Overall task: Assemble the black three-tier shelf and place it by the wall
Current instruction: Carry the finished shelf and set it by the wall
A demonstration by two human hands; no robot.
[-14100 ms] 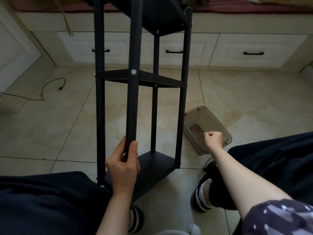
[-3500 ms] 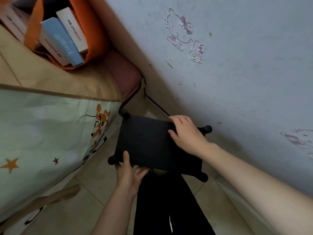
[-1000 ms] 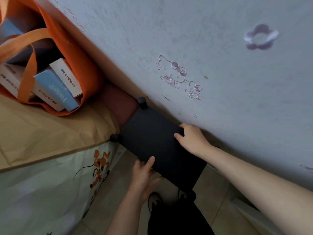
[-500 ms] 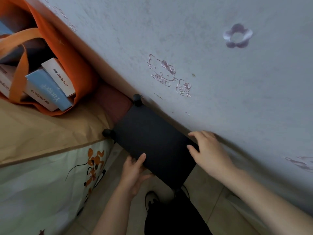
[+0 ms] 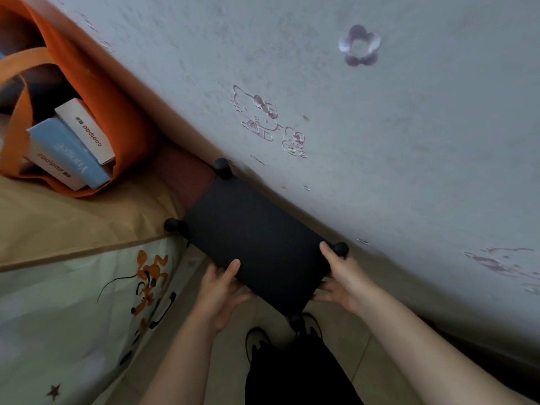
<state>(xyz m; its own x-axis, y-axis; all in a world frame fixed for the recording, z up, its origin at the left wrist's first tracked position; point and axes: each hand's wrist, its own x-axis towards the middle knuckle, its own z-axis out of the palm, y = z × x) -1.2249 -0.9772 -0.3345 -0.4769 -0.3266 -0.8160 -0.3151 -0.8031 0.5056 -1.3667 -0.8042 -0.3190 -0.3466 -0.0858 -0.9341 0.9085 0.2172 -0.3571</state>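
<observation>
Top view, shelf (image 5: 254, 244) at wall (image 5: 380, 141). Only the top tier shows: flat matte black panel w/ a round black knob (image 5: 223, 168) at each corner; lower tiers and legs hidden beneath it. The shelf stands in the gap betw. the wall and a bed (image 5: 73, 223), its long edge running along the wall; far-corner knob is touching or just beside the wall, cannot tell which.

Left hand (image 5: 219, 290) grips the near long edge, thumb lying on top of the panel, fingers curled under. Right hand (image 5: 342, 279) grips the near short end just beside a corner knob, thumb up on the panel edge, fingers wrapped below. Hands sit at opposite sides of the near end, prob. so the top can be steered square to the wall w/o tipping the frame.

Judgement: assembly looks done; step in hand is final positioning, task nearly complete.

An orange bag (image 5: 96, 118) w/ boxes sits on the bed, well apart from the shelf. Stickers (image 5: 260, 118) mark the wall above.
</observation>
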